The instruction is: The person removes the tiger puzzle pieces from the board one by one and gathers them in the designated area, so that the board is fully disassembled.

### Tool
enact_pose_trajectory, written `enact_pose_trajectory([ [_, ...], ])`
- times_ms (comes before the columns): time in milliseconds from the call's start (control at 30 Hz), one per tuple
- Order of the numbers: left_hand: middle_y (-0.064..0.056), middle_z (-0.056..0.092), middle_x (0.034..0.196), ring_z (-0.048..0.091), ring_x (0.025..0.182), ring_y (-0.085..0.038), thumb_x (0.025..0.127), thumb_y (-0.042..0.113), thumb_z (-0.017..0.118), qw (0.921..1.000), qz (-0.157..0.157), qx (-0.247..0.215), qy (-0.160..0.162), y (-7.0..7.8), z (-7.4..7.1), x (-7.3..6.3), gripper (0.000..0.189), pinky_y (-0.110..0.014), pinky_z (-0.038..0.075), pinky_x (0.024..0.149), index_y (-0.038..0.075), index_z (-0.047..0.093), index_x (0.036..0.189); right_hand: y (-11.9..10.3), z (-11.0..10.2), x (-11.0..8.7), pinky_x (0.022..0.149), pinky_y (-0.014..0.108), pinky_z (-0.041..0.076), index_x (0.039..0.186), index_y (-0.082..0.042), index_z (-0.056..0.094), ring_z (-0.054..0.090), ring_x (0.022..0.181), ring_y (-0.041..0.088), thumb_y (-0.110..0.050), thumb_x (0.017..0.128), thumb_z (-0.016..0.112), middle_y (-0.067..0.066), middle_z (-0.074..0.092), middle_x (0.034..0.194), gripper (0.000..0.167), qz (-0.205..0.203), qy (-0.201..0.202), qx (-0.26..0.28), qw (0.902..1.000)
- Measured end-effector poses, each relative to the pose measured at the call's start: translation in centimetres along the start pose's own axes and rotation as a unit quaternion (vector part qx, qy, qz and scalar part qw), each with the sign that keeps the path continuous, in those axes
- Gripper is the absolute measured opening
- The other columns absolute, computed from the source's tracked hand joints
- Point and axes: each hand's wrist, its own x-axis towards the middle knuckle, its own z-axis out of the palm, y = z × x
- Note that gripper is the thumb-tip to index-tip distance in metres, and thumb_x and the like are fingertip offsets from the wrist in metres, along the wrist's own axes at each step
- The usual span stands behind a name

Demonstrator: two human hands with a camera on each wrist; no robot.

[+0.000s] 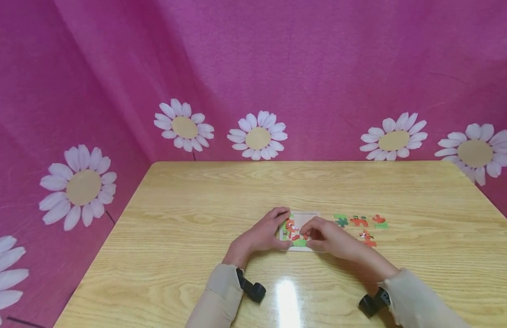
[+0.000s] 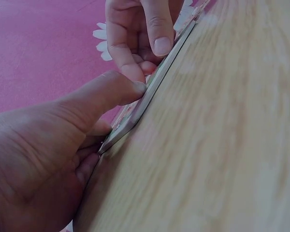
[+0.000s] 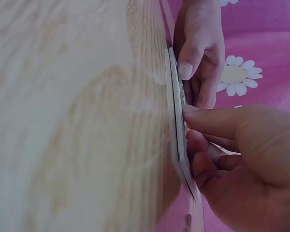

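A jigsaw puzzle board [image 1: 312, 212] with a pale rim lies flat on the table, orange and green pieces filling its left and lower part. My left hand [image 1: 264, 231] grips its left side, thumb on the lower rim and fingers around the far corner. Over the right part of the board is my right hand [image 1: 331, 238], its fingers curled and pinching an orange puzzle piece [image 1: 305, 237] at the filled area. In the left wrist view the left thumb [image 2: 130, 89] presses on the board's edge. The right thumb [image 3: 198, 116] rests at the near rim in the right wrist view.
To the right of the board lie loose pieces: a green one [image 1: 341, 221], an orange one [image 1: 360, 222], an orange-green one [image 1: 379, 221] and another orange one [image 1: 367, 238] beside the right wrist. A pink flowered cloth [image 1: 302, 82] hangs behind the wooden table [image 1: 220, 191].
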Motion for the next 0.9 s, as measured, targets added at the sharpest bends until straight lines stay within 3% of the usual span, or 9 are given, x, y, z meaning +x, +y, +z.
enact_pose_trajectory([
  [300,-0.001,0.024,0.161,0.025,0.149,-0.017,0.087,0.030,0.073,0.9999,-0.005,-0.011,-0.005,0.16,0.02,0.02,0.085,-0.034,0.026,0.122,0.008,0.027,0.154,0.29,0.09,-0.06,0.068,0.019,0.046,0.107,-0.001,0.064,0.049,0.080,0.000,0.000,0.088,0.067,0.005,0.058,0.091,0.019,-0.036,-0.007,-0.006,0.9993],
  [600,-0.002,0.025,0.161,0.025,0.149,-0.017,0.087,0.031,0.073,1.0000,0.001,0.000,-0.002,0.03,0.13,0.09,0.085,-0.034,0.026,0.122,0.008,0.027,0.154,0.20,0.12,-0.04,0.070,0.019,0.047,0.105,-0.002,0.064,0.050,0.082,0.001,0.001,0.089,0.065,0.005,0.057,0.096,0.017,-0.042,-0.016,-0.010,0.9990],
  [900,-0.002,0.025,0.161,0.024,0.149,-0.017,0.087,0.032,0.073,1.0000,-0.001,0.004,0.000,0.03,-0.03,0.09,0.085,-0.034,0.027,0.122,0.008,0.027,0.155,0.04,0.37,-0.09,0.070,0.019,0.047,0.104,-0.006,0.064,0.050,0.082,0.001,0.001,0.089,0.065,0.003,0.058,0.098,0.017,-0.039,0.014,-0.016,0.9990],
])
